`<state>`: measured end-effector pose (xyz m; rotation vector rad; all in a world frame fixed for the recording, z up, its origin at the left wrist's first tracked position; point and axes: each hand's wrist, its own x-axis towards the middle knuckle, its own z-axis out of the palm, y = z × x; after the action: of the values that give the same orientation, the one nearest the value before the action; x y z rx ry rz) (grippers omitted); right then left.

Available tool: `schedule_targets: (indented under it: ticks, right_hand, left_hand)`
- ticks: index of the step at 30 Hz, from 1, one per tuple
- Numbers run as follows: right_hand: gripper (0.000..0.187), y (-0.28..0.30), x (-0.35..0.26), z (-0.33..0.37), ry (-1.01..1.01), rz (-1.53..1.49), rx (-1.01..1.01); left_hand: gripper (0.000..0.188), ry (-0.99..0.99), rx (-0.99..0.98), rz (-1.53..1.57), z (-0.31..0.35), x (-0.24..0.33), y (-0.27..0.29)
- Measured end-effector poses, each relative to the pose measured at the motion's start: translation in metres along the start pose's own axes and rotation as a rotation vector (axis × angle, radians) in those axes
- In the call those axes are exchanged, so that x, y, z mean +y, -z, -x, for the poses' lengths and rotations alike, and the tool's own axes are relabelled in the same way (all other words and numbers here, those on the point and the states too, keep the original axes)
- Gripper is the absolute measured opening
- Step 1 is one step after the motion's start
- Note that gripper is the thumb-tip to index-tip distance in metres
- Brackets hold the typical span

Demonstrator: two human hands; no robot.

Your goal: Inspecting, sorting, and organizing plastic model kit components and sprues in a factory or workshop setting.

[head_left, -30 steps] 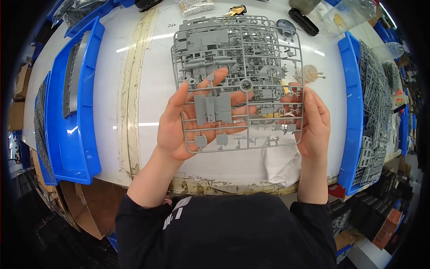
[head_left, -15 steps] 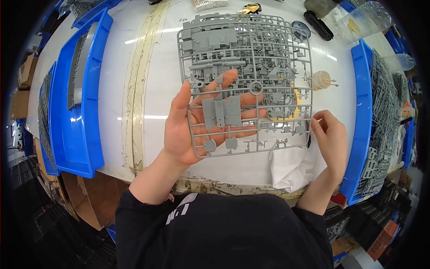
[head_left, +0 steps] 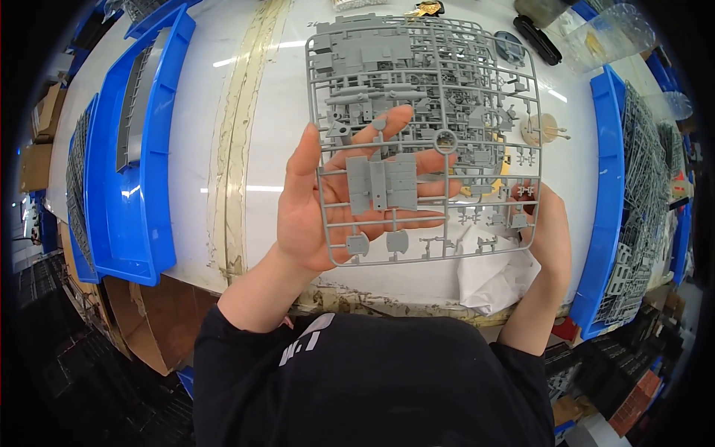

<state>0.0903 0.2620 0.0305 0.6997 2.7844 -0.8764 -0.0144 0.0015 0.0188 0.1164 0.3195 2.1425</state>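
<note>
Gray plastic model sprue (head_left: 402, 181) is being held up above the worktable (head_left: 195, 141), its flat frame facing the wearer. The left hand (head_left: 302, 223) is supporting it from behind: its fingers are standing spread, showing through the gaps between the runners, and its thumb is pointing up beside the sprue's left edge. The right hand (head_left: 549, 223) is keeping close to the lower right corner, its fingertips partly hidden by the frame; one cannot tell whether they are pinching anything. Left of the right wrist, a crumpled white cloth (head_left: 491, 276) is lying near the table's edge. Behind the held sprue, more gray sprues (head_left: 477, 59) are showing, and a yellow item (head_left: 507, 162) is peeking out. Past the right hand, a small cup (head_left: 533, 128) is holding swabs (head_left: 555, 133). Right of the grip, a blue bin (head_left: 607, 134) is holding heaped sprues (head_left: 644, 164); well apart on the left, another blue bin (head_left: 134, 246) is holding a long gray part (head_left: 140, 112). Farthest out, a black case (head_left: 538, 39) and a clear plastic bottle (head_left: 614, 33) are lying.
</note>
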Motion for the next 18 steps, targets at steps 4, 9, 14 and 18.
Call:
schedule_targets:
  ticks: [4, 9, 14, 18]
  right_hand:
    - [0.009, -0.008, 0.008, 0.002, 0.141, -0.026, 0.110]
    - [0.003, -0.006, -0.012, 0.004, 0.010, -0.062, 0.198]
    - [0.012, -0.009, -0.012, 0.001, 0.069, -0.419, 0.390]
    - [0.017, -0.007, -0.006, -0.001, 0.220, -0.491, 0.551]
  left_hand:
    - [0.074, 0.001, -0.029, 0.015, 0.000, 0.000, -0.002]
    - [0.076, -0.004, -0.007, -0.022, 0.001, 0.002, -0.001]
    - [0.076, 0.005, -0.021, -0.081, 0.001, 0.002, 0.003]
    - [0.077, 0.018, -0.006, -0.081, 0.001, 0.001, 0.002]
